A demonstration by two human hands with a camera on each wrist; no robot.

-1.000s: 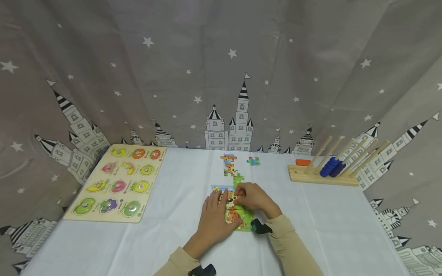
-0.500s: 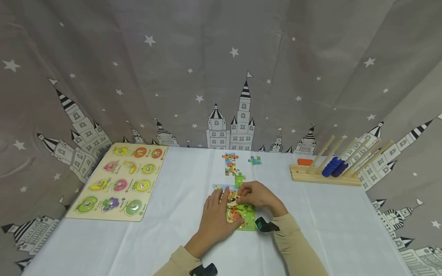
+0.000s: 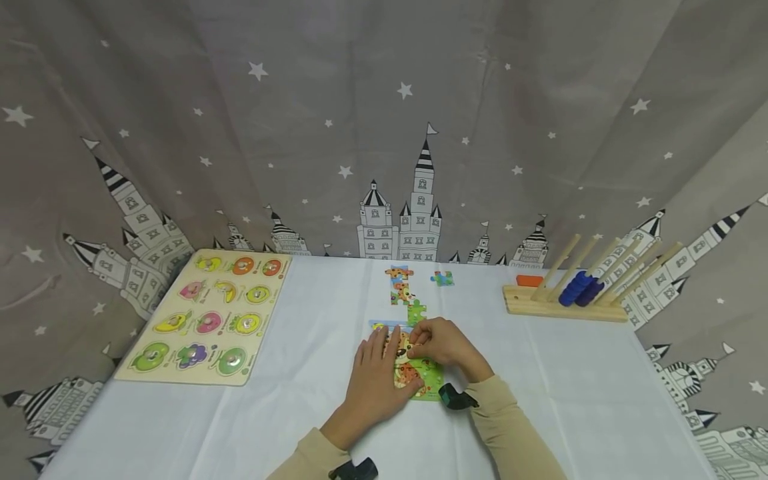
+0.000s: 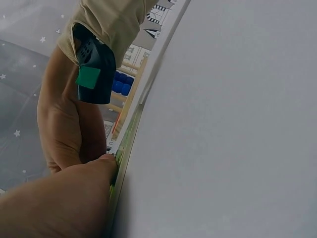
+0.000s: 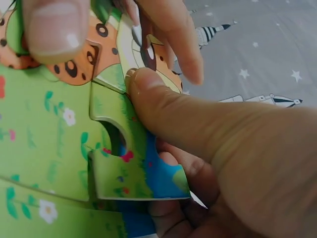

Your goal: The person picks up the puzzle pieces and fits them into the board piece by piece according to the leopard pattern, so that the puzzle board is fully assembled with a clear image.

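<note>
My left hand (image 3: 375, 380) lies with extended fingers on a jigsaw puzzle (image 3: 430, 388) with an orange spotted animal on green; its thumb presses the near part. In the left wrist view the thumb (image 4: 64, 198) sits at the edge of the puzzle's thin board. My right hand (image 3: 447, 347) pinches a green and blue puzzle piece (image 5: 131, 181) at the puzzle's right side. The right wrist view shows the thumb on top and curled fingers by its outer edge. That piece sits beside the green pieces, with a gap along one side. The left hand hides much of the animal.
Beyond the puzzle lie a green piece (image 3: 417, 312), two animal pieces (image 3: 401, 292) in a column, and a blue-green piece (image 3: 443, 279). A fruit peg board (image 3: 204, 317) lies left. A wooden peg stand (image 3: 564, 304) with blue beads stands right, an orange block (image 3: 529, 281) behind it.
The right hand has shifted only slightly while still pinching at the puzzle's right side. The left hand stays in place, and the loose pieces lie where they were.
</note>
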